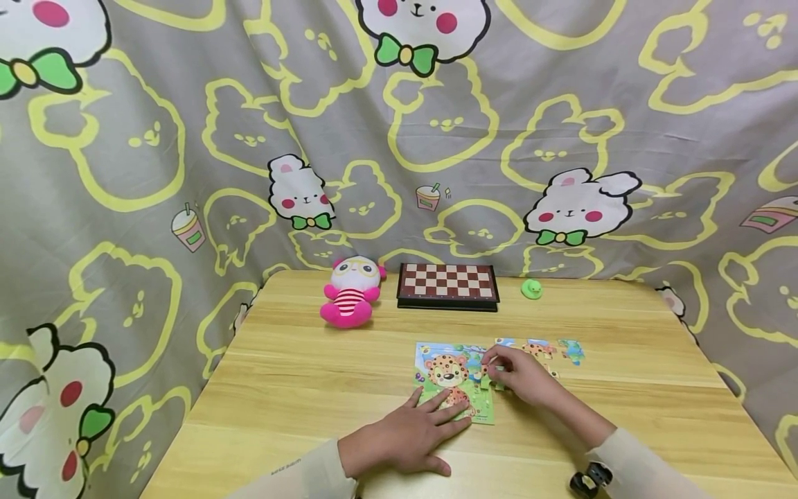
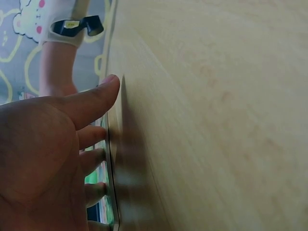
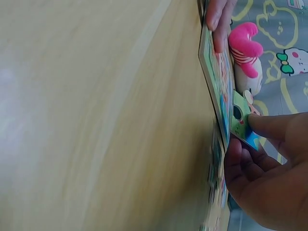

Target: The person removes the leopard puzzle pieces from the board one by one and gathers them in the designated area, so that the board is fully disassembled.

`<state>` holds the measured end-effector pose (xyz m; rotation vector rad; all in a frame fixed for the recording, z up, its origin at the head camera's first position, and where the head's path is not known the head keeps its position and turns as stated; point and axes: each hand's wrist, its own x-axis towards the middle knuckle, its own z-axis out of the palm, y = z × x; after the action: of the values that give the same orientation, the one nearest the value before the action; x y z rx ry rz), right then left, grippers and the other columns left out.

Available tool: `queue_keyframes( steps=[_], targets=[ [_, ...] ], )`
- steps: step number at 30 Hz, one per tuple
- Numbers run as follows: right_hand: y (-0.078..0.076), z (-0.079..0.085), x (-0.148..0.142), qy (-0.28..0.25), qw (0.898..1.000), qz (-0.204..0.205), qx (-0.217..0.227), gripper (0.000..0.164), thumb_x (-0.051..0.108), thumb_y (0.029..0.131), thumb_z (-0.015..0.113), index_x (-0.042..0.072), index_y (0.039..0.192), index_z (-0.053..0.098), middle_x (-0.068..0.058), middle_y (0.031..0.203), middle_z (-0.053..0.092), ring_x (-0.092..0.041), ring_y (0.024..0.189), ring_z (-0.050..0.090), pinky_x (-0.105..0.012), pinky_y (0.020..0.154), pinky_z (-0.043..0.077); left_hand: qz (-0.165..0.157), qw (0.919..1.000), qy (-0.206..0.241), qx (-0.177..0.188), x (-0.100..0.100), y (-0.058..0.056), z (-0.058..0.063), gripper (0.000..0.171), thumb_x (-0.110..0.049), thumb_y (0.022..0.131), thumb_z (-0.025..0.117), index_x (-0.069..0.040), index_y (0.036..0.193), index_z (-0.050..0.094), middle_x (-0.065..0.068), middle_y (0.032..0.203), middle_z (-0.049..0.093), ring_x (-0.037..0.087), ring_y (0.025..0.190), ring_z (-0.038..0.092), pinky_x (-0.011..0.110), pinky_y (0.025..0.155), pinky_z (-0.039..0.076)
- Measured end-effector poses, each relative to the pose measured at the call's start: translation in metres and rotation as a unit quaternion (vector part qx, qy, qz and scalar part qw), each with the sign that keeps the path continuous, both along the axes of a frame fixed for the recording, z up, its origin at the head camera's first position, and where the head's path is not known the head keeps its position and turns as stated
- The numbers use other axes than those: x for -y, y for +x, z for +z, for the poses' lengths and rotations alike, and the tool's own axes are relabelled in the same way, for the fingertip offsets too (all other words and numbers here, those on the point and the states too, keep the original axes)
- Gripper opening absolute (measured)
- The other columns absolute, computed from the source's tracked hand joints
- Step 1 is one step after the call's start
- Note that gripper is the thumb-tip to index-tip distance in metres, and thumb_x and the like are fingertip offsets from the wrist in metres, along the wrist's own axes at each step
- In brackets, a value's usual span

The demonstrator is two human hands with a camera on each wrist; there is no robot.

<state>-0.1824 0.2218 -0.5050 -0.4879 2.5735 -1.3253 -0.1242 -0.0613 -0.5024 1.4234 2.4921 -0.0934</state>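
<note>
A leopard-picture jigsaw puzzle lies on the wooden table. My left hand rests on its lower left part with fingers spread straight. In the left wrist view, the thumb of the left hand points out over the tabletop. Between thumb and fingers, my right hand pinches a puzzle piece, green and blue with part of an animal face. That piece is tilted up at the puzzle's right edge, partly covered by the fingers in the head view. Loose puzzle pieces lie just beyond the right hand.
A pink and white panda plush lies at the back left of the table. Beside it is a checkered game board, then a small green duck figure. A patterned curtain hangs behind the table.
</note>
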Motion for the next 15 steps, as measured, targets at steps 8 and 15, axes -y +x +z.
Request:
queue_keyframes(
  steps=[8,15],
  targets=[
    [0.002,0.003,-0.023,-0.003,1.0,0.002,0.004,0.013,0.008,0.102,0.064,0.005,0.114,0.067,-0.005,0.092,0.066,-0.013,0.074,0.055,-0.026,0.064,0.047,0.001,1.0,-0.002,-0.006,0.0,0.001,0.0,0.083,-0.071,0.098,0.043,-0.035,0.167,0.015,-0.011,0.174,0.005,0.026,0.16,0.009,0.064,0.12,0.026],
    [0.005,0.004,-0.047,0.016,1.0,-0.003,-0.002,0.014,0.01,0.102,0.064,0.004,0.115,0.068,-0.004,0.095,0.068,-0.011,0.075,0.057,-0.026,0.064,0.048,-0.003,1.0,-0.004,-0.007,0.0,0.001,0.0,0.083,-0.071,0.098,0.043,-0.034,0.167,0.013,-0.01,0.174,0.004,0.027,0.16,0.008,0.064,0.12,0.025]
  ],
)
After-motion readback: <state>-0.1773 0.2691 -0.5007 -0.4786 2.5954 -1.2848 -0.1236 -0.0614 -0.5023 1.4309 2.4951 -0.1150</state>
